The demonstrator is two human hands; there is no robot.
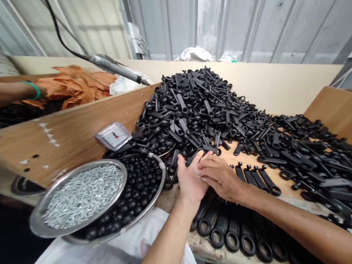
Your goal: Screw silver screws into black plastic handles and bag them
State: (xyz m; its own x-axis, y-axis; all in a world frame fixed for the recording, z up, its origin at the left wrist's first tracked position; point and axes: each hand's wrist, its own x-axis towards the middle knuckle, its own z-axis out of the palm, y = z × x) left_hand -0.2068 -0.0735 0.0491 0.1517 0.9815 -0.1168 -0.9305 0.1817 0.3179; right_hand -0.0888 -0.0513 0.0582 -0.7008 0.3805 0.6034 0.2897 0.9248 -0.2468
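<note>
My left hand is turned palm up with its thumb and fingers stretched out, and a few small silver screws lie on the palm. My right hand reaches over from the right, its bent fingertips pressed together at these screws. Below both hands, black handles with ring ends lie side by side along the table's front edge. Just right of my right hand is a short row of more handles, small knobs at their far ends.
A steel bowl of silver screws rests on a larger tray of black balls at left. Black handles are heaped behind. A power screwdriver hangs above a wooden divider bearing a small clock. Another person's arm is beyond.
</note>
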